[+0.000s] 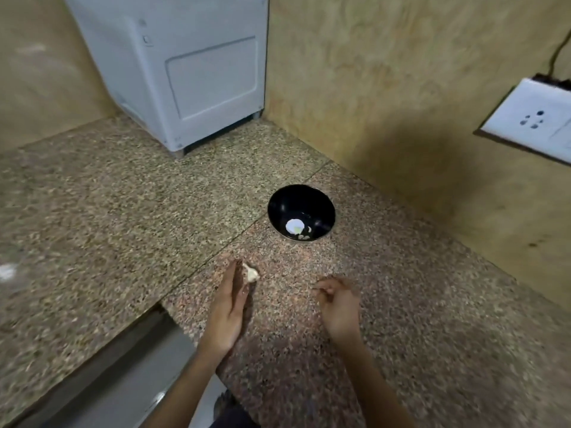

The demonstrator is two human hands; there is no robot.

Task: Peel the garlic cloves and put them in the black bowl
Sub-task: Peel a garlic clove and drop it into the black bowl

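Both my hands are low over the granite counter (432,304). My left hand (230,304) is flat with straight fingers, and a garlic clove (251,273) lies just beside its fingertips. My right hand (338,301) is curled and blurred, so I cannot tell if it pinches anything. The black bowl (278,199) sits ahead of it.

Open bench (417,319) ahead of left hand (228,307) and right hand (338,304), up to black bowl (324,205). Garlic clove (251,273) lying just beside left fingertips. Wall (401,88) close behind bowl, closing right side; socket plate (531,118) mounted on it. White appliance (185,72) filling far corner. Broad free bench to left.
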